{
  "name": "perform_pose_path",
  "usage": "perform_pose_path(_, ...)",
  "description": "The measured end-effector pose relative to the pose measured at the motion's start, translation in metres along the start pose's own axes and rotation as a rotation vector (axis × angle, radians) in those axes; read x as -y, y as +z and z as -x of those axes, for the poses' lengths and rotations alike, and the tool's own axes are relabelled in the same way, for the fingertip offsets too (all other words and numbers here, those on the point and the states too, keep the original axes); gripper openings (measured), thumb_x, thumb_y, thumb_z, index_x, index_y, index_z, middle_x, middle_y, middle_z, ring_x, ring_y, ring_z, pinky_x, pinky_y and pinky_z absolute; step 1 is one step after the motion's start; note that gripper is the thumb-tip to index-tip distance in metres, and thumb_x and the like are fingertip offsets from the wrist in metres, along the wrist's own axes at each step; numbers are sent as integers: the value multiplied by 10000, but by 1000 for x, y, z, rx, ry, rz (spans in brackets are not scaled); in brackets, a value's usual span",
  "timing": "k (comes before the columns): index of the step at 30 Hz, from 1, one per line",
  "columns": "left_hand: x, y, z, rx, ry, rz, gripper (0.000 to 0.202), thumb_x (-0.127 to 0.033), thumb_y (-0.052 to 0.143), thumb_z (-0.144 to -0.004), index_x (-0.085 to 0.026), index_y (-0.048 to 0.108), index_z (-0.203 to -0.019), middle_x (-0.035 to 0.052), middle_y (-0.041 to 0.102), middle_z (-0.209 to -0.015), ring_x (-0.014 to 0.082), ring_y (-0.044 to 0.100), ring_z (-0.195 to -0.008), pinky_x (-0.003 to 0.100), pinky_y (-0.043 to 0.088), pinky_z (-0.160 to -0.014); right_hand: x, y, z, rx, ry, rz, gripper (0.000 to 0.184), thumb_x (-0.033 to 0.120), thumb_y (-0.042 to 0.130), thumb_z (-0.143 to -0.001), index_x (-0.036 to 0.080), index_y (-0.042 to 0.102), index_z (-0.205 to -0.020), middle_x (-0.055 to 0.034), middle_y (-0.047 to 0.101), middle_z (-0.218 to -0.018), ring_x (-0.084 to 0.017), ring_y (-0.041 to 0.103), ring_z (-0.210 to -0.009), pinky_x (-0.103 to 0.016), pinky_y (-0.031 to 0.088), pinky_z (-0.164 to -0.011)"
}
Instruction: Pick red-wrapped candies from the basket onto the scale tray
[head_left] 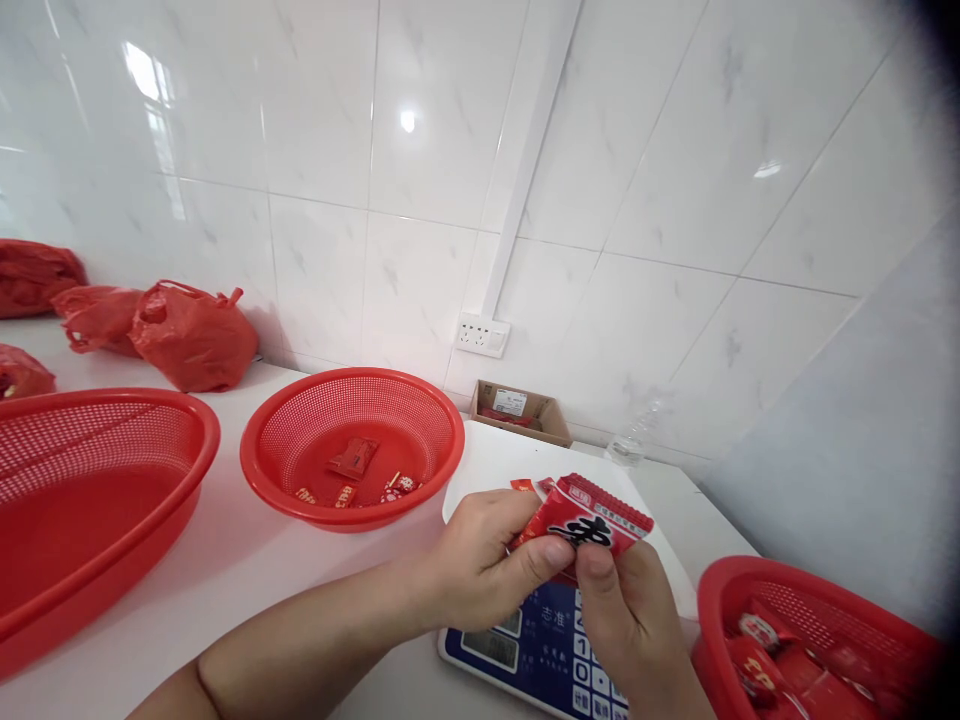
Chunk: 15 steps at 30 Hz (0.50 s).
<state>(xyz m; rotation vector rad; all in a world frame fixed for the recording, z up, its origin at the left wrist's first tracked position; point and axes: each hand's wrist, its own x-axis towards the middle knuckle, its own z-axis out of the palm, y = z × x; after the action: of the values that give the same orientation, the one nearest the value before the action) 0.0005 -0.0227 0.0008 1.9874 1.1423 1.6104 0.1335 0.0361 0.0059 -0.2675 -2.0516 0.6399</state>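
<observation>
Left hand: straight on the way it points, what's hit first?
Past the red printed packet it holds, the left hand would probably meet the right hand first; depth between them is unclear.

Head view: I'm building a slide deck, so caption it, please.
Left hand and right hand hold a red packet over a scale, red baskets to either side.

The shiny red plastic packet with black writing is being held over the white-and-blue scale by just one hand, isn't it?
Not just one hand: the head view shows the left hand and the right hand both holding the shiny red plastic packet with black writing over the white-and-blue scale.
</observation>
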Motion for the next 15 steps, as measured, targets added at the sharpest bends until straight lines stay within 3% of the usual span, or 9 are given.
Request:
perform_pose_path(9, -3, 1, 0, 38, 10, 73, 514, -603, 337, -891, -141, 498, -733, 21, 485, -673, 120, 441, -629, 232, 377, -600, 7, 3, 3, -195, 92, 114, 468, 523, 413, -917, 205, 599, -628, -19, 624, -568, -166, 568, -527, -256, 445, -508)
perform_pose_path(15, -3, 3, 1, 63, -68, 139, 491, -595, 356, -887, -145, 490, -744, 19, 486, -681, 120, 430, -630, 236, 385, -597, 13, 5, 3, -255, 101, 217, 432, 494, 408, -926, 222, 632, -675, -25, 655, -624, -166, 568, -552, -275, 458, -566)
